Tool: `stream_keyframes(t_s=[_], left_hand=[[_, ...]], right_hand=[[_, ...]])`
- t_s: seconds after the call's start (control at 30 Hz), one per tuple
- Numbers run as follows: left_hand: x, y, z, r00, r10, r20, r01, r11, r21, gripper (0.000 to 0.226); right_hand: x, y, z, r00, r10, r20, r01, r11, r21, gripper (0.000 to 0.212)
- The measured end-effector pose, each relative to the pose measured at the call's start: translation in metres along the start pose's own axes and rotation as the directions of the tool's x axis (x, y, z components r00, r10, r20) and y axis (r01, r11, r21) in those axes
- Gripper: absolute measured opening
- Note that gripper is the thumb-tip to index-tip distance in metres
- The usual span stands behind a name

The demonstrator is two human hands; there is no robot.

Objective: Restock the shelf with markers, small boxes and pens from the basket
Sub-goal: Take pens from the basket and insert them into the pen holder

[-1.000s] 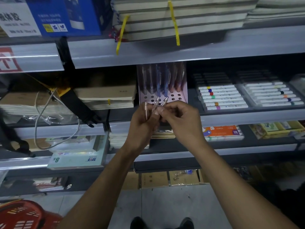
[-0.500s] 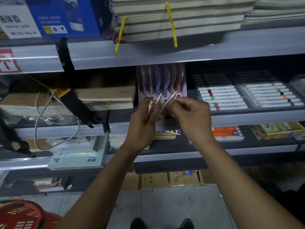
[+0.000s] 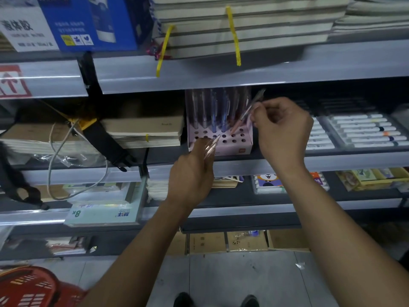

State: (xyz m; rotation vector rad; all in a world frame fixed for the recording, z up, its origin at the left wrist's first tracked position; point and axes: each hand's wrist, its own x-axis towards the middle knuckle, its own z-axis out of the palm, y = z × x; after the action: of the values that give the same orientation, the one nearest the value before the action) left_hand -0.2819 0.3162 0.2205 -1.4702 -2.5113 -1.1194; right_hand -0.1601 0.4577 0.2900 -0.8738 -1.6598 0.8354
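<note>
Since a second ago my hands have come apart: the right hand (image 3: 281, 127) has carried one pen (image 3: 244, 115) up and away from the bunch, and is now angling it tip-down toward the pink holder (image 3: 232, 148) on the shelf (image 3: 332, 160). The right fingers (image 3: 257, 108) are pinching the pen near its upper end, closed tightly around the barrel. The left hand (image 3: 192, 173) is waiting just below and in front of the holder, its fingers curled around the remaining pens (image 3: 211, 146), whose tips are blurring against the holder's front edge.

I am judging that the pen tip is nearing a hole in the right part of the holder, close to the pens already standing in the back rows. The barrel is leaning steeply, so the tip could be skidding off the perforated top instead of dropping in. The upper end is also sitting close under the shelf above, and a knock there could be twisting the pen out of the pinch. The loose bunch on the left could be slipping while my attention is on the right. The red basket (image 3: 28, 286) is sitting on the floor at lower left.
</note>
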Motion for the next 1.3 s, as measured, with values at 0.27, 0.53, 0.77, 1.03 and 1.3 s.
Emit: stream_keyframes(t_s=[0.27, 0.53, 0.77, 1.03, 1.3], left_hand=[[-0.002, 0.002, -0.003, 1.000, 0.008, 0.017, -0.008, 1.000, 0.015, 0.023], [-0.001, 0.001, -0.003, 1.000, 0.010, 0.013, -0.010, 1.000, 0.010, 0.022], [0.000, 0.006, -0.007, 0.998, -0.055, 0.036, 0.059, 0.993, -0.104, 0.021], [0.000, 0.012, -0.005, 0.961, -0.227, 0.159, 0.273, 0.677, -0.683, 0.010], [-0.003, 0.016, -0.002, 0.990, -0.111, 0.092, 0.143, 0.674, -0.725, 0.023]], right_hand=[[0.012, 0.000, 0.008, 0.994, -0.107, 0.027, 0.110, 0.965, -0.236, 0.020], [0.024, 0.002, 0.018, 0.979, -0.069, 0.192, 0.140, 0.913, -0.384, 0.028], [0.022, 0.006, 0.022, 0.966, -0.053, 0.254, 0.159, 0.895, -0.417, 0.023], [-0.018, 0.017, 0.013, 0.967, -0.087, 0.238, 0.151, 0.952, -0.267, 0.008], [-0.058, 0.012, 0.016, 0.920, 0.072, 0.386, -0.080, 0.997, 0.004, 0.013]])
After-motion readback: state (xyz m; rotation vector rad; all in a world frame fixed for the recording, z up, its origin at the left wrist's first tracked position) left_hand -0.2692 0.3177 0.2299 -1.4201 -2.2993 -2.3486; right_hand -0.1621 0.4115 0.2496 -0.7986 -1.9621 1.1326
